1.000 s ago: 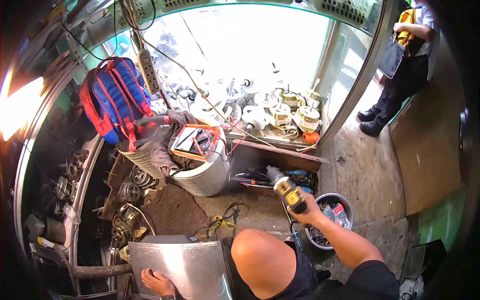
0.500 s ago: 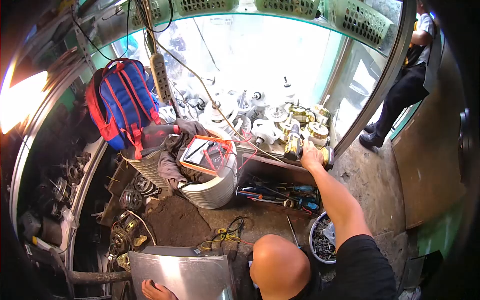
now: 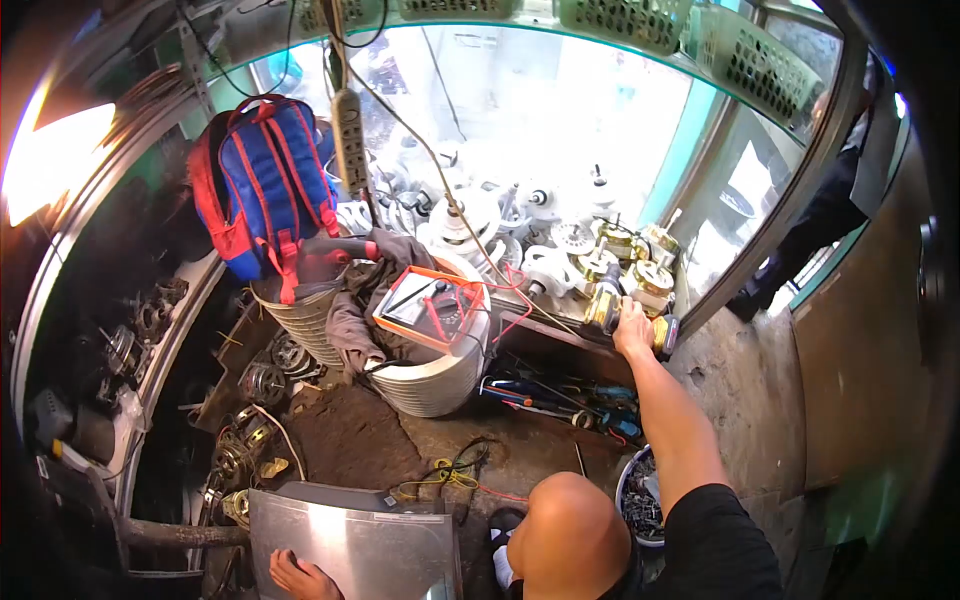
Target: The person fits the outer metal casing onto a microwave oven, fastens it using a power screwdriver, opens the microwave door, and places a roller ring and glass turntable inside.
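Observation:
My right hand [image 3: 632, 328] is wrapped round a yellow and black cordless drill [image 3: 604, 302], at the front edge of the glass-backed shelf. Its battery end shows to the right of my fingers. Just behind the drill are several gold-coloured motors [image 3: 652, 280]. My left hand [image 3: 303, 577] lies on a shiny flat metal panel [image 3: 390, 550] at the bottom, with its fingers loosely stretched and nothing visible in them. Several white motor parts [image 3: 465, 218] crowd the shelf to the left of the gold ones.
A red and blue backpack [image 3: 270, 185] and a multimeter in an orange box [image 3: 430, 308] sit on ribbed white bins [image 3: 425, 385]. Hand tools [image 3: 560, 395] lie below the shelf, near a tub of screws [image 3: 640, 500]. A person [image 3: 800, 240] stands beyond the glass door frame.
The view has shifted, so the shelf and bins appear farther right. My right hand stays on the drill. The person at the right is now more hidden by the door frame.

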Demonstrator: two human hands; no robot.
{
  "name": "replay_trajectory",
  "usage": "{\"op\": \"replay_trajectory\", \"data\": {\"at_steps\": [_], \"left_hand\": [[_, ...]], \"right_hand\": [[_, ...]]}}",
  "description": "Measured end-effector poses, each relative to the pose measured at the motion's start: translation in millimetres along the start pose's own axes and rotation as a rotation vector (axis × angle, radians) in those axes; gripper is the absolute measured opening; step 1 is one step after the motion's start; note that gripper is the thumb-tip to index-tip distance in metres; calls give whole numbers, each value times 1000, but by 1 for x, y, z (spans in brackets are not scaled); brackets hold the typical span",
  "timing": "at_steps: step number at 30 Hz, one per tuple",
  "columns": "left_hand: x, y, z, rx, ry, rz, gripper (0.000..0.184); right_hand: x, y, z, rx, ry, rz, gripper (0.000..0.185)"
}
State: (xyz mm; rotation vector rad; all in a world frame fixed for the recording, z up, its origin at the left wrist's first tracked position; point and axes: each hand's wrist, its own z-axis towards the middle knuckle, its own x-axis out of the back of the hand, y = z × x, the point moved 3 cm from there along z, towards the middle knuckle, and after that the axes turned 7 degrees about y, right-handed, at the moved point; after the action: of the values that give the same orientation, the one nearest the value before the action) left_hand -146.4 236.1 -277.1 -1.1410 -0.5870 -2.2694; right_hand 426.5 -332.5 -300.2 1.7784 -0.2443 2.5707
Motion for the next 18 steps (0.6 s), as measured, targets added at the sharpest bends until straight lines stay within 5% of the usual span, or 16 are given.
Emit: {"op": "replay_trajectory", "data": {"at_steps": [5,9,13,16,18], "left_hand": [[-3,-5,-2,62,-53,17,35],[-4,-6,-3,46,-33,22,34],[-10,-15,-7,26,-27,5,34],[-9,-21,-12,48,-38,19,34],[-19,-22,-17,43,-26,-55,29]], "right_hand": [[19,-5,-7,-23,-238,64,87],[22,-8,-11,9,-215,32,91],[30,-16,-15,10,-117,-21,89],[66,-47,-34,155,178,93,81],[93,-75,-50,208,191,293,62]]}}
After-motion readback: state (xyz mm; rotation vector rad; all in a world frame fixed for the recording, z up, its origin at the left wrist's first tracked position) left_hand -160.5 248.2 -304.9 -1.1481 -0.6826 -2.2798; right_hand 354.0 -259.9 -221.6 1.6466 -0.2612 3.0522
